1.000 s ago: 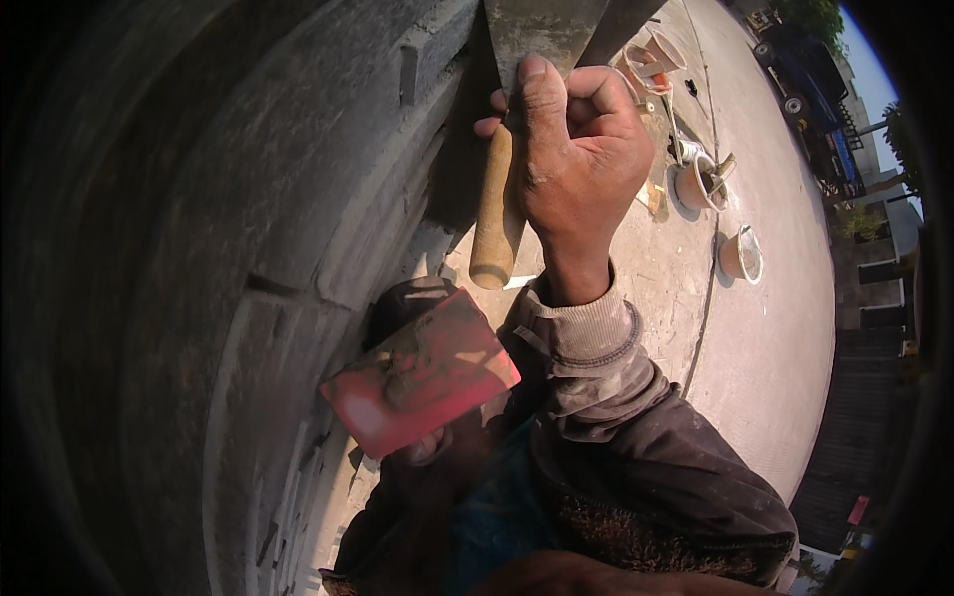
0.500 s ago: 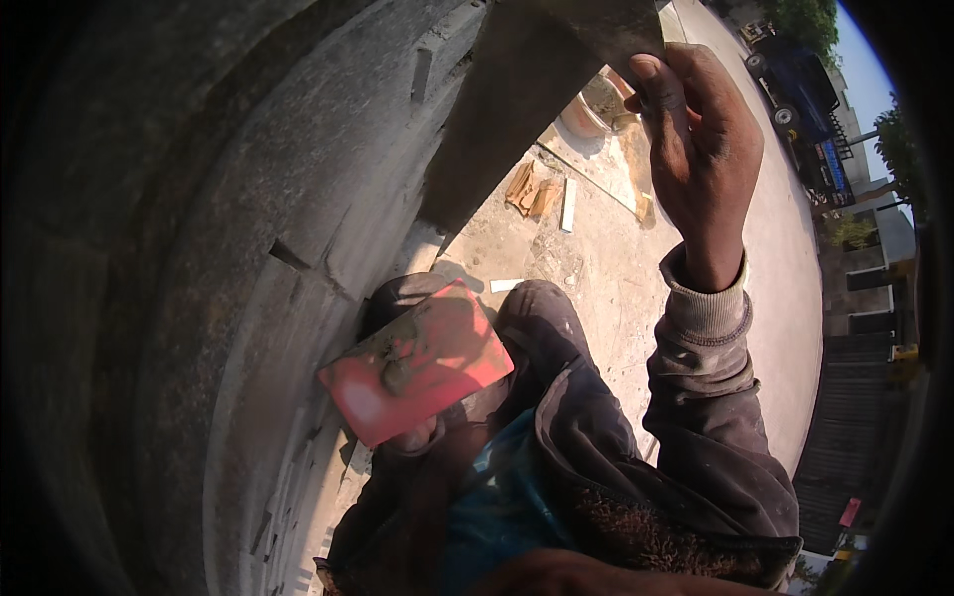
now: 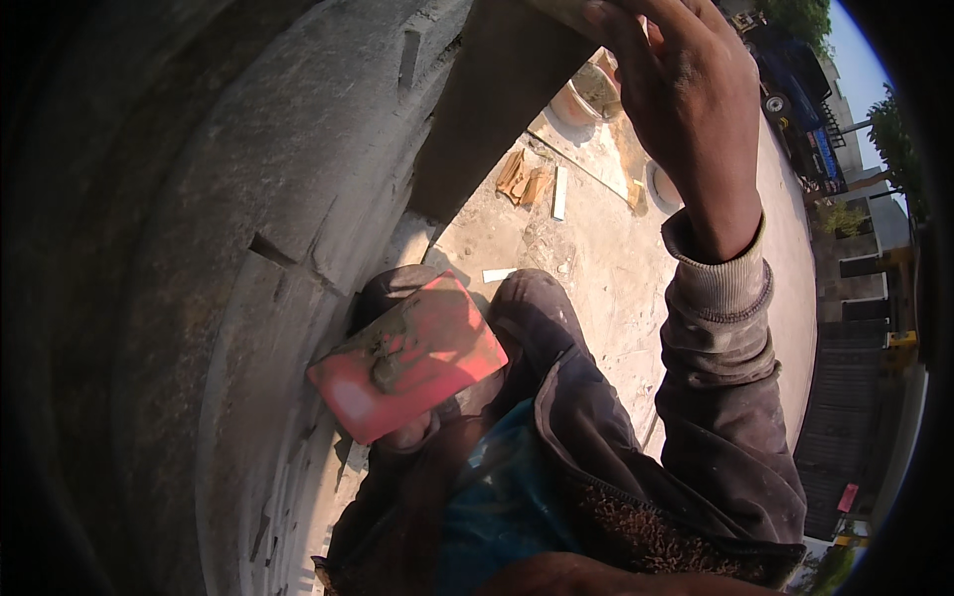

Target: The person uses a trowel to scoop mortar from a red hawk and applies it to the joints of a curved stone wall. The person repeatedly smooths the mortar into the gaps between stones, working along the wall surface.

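My left hand (image 3: 409,434) is mostly hidden beneath a red rectangular mortar board (image 3: 437,370), which it holds up near my knees. Grey wet mortar (image 3: 386,370) is smeared over the board, with a small lump near its middle. At the top edge of the view, my raised right hand (image 3: 686,94) has its fingers closed on a flat, plate-like tool (image 3: 564,12). Only part of that tool shows, so its exact kind is unclear. The tool is by a dark, shaded slab face (image 3: 497,109) that joins the grey concrete wall (image 3: 298,179) on my left.
A mortar-stained bucket (image 3: 581,99) stands on the concrete floor (image 3: 606,268) ahead. Broken wood pieces (image 3: 521,181) lie near a white strip (image 3: 559,194), with another white strip (image 3: 498,274) closer to my knees. A dark blue truck (image 3: 795,84) is parked at the far right.
My right hand has moved up, its fingers now partly past the top edge, and less of the tool shows. The red board stays in my left hand, almost unmoved.
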The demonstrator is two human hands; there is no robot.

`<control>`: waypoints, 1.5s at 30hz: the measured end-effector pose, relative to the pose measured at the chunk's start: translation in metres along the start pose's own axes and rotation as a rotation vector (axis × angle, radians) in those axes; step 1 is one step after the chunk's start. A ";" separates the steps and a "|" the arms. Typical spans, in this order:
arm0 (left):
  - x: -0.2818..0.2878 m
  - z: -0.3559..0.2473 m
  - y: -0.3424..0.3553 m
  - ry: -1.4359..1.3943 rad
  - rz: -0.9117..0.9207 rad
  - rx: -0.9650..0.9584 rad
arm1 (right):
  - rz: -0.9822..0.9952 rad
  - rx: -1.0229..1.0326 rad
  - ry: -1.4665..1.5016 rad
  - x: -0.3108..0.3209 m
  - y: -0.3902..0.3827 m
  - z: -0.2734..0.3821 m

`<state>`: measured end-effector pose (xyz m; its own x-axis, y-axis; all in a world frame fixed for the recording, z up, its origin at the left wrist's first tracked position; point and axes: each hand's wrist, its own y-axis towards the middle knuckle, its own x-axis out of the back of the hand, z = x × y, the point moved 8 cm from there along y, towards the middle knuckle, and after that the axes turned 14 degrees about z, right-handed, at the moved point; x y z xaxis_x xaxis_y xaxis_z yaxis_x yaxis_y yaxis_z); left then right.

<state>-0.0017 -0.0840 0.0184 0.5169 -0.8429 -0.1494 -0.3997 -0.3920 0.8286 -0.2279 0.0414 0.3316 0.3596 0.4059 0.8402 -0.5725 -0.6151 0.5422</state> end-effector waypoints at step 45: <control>-0.118 0.014 -0.039 -1.460 0.296 0.848 | 1.215 -0.411 1.360 -0.119 -0.246 -0.047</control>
<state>-0.0582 0.0256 -0.0040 -0.5169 -0.3406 -0.7854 -0.8551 0.1622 0.4925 -0.1643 0.1757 0.0975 -0.9690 0.2462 0.0203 -0.2255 -0.8480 -0.4796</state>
